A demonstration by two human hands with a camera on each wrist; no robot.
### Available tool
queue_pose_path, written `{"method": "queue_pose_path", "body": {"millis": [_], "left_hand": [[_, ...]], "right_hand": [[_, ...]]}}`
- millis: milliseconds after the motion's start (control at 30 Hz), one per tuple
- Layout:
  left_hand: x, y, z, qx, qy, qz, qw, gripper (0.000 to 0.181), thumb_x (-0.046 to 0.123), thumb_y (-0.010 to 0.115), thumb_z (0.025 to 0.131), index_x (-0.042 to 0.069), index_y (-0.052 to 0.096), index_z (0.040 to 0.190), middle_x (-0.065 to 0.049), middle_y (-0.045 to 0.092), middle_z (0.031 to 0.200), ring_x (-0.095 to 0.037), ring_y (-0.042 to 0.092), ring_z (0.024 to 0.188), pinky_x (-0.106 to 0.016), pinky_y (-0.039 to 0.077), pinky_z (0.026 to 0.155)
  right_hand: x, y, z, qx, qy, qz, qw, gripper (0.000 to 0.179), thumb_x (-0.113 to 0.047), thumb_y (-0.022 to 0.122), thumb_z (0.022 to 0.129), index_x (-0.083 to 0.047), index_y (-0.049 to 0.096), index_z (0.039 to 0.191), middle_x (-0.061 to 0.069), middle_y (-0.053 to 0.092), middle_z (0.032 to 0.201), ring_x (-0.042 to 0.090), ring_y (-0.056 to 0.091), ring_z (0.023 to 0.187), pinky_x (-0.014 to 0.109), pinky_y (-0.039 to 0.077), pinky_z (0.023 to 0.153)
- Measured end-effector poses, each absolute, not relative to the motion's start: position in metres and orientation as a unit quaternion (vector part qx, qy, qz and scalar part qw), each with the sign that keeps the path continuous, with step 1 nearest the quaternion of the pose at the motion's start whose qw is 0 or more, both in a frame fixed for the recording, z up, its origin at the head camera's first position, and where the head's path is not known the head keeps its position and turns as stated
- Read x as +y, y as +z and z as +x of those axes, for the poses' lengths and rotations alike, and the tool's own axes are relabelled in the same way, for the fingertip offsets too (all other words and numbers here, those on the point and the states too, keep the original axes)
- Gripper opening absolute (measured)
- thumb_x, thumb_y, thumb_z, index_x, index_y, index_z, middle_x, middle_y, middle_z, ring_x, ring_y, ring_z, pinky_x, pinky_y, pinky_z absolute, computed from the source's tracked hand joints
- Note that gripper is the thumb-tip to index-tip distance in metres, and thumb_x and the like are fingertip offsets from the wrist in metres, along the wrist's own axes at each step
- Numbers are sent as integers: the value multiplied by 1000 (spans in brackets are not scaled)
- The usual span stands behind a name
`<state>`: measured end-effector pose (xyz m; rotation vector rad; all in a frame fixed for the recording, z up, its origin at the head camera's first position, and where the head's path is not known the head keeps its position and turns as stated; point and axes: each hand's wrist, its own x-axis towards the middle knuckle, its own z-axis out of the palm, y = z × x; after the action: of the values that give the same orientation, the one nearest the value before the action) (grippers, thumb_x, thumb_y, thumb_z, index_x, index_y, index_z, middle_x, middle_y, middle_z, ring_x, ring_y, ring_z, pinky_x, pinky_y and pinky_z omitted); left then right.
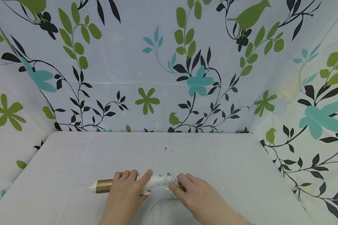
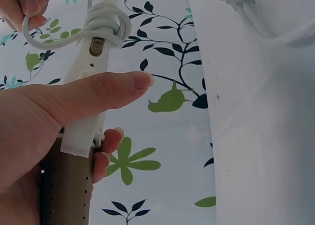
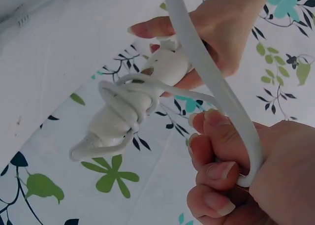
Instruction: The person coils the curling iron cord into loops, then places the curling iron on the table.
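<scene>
A curling iron with a white handle and a gold barrel (image 1: pixel 103 186) lies crosswise in front of me, its pale tip to the left. My left hand (image 1: pixel 126 191) grips it where barrel and handle meet; in the left wrist view the thumb (image 2: pixel 113 89) stretches across the handle. White cord (image 3: pixel 129 101) is wound in several loops round the handle's end. My right hand (image 1: pixel 195 194) is at that end, its curled fingers (image 3: pixel 216 171) pinching the loose run of cord. Close below the handle, the cord's plug (image 1: pixel 173 197) shows partly behind the right hand.
A white table (image 1: pixel 228 162) lies under both hands, with small brown specks (image 1: pixel 166 148) on it beyond the iron. Cloth (image 1: pixel 124 62) printed with leaves, birds and flowers hangs at the back and both sides. A stretch of cord (image 1: pixel 150 210) trails toward the near edge.
</scene>
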<state>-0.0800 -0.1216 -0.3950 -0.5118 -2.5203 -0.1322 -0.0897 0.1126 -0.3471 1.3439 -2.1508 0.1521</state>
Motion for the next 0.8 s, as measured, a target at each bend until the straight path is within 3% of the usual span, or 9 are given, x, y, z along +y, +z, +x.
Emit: {"method": "queue_pose_path", "body": {"millis": [100, 133, 233, 500, 800], "left_hand": [[-122, -395, -80, -938, -50, -199, 280, 73, 33, 98, 46, 24, 72, 113, -2, 62, 77, -22, 61, 74, -39, 45, 72], [-122, -395, -80, -937, -51, -202, 281, 72, 33, 98, 46, 24, 72, 112, -2, 62, 78, -22, 61, 74, -39, 45, 72], [-122, -396, -80, -931, -55, -217, 287, 71, 34, 98, 46, 24, 71, 111, -1, 61, 78, -21, 61, 73, -38, 46, 73], [-118, -397, -80, -926, -68, -237, 287, 71, 36, 99, 45, 25, 69, 109, 1, 60, 78, -16, 60, 71, -36, 47, 74], [-120, -397, -82, -916, -78, -246, 306, 72, 36, 99, 44, 26, 69, 108, 2, 60, 78, -15, 60, 73, -36, 47, 75]], "right_hand": [[116, -343, -97, -817, 57, 494, 292, 15, -1, 52, 101, -10, 64, 101, -2, 47, 81, 6, 38, 66, 9, 36, 56], [117, -341, -100, -820, 57, 491, 289, 15, 3, 62, 94, -10, 64, 101, -2, 47, 82, 7, 38, 67, 10, 36, 56], [120, -339, -108, -824, 51, 480, 295, 42, 10, 84, 66, -11, 65, 97, -2, 48, 82, 9, 40, 69, 12, 39, 57], [125, -344, -135, -832, 54, 459, 307, 42, 13, 83, 65, -16, 67, 91, -3, 53, 78, 11, 41, 69, 18, 39, 57], [132, -362, -159, -834, 84, 457, 297, 24, -7, 84, 75, -21, 71, 90, -6, 58, 78, 11, 46, 68, 20, 39, 57]]}}
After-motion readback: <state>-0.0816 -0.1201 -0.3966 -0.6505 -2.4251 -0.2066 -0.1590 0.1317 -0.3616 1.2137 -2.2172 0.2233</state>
